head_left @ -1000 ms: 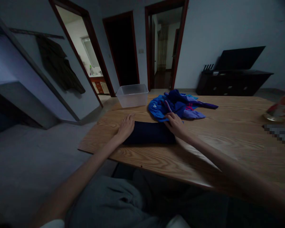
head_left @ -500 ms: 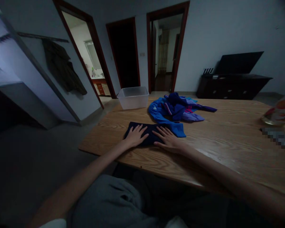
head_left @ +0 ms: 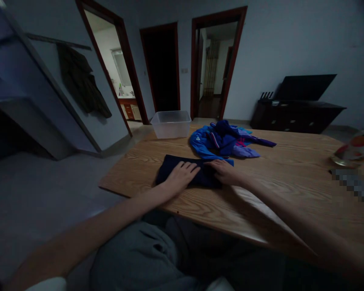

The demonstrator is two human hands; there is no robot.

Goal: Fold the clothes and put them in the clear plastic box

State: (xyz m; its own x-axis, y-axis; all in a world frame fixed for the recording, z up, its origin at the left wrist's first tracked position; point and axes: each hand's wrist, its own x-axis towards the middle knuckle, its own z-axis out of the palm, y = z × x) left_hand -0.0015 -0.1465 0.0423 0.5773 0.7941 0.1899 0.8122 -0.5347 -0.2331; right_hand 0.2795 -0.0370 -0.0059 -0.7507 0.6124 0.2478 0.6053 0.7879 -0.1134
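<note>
A folded dark navy garment [head_left: 166, 169] lies flat near the front edge of the wooden table. My left hand [head_left: 182, 174] rests on its middle, palm down with the fingers stretched out. At the garment's right end, my right hand [head_left: 227, 172] has its fingers bent and closed on the cloth; the fingertips are partly hard to make out. Just behind lies a loose heap of blue and purple clothes [head_left: 202, 142], a blue part of it reaching close to my right hand.
A clear plastic box [head_left: 172, 128] stands at the table's back left. On the right are a patterned container [head_left: 353, 149] and a pixelated flat item [head_left: 353, 184]. The wooden table [head_left: 291, 173] has its front edge by my lap. A TV cabinet [head_left: 297, 117] stands against the far wall.
My left hand has slid right to the garment's middle. My right hand has moved to its right end, and its spread fingers have closed on the cloth. The heap and box stay put.
</note>
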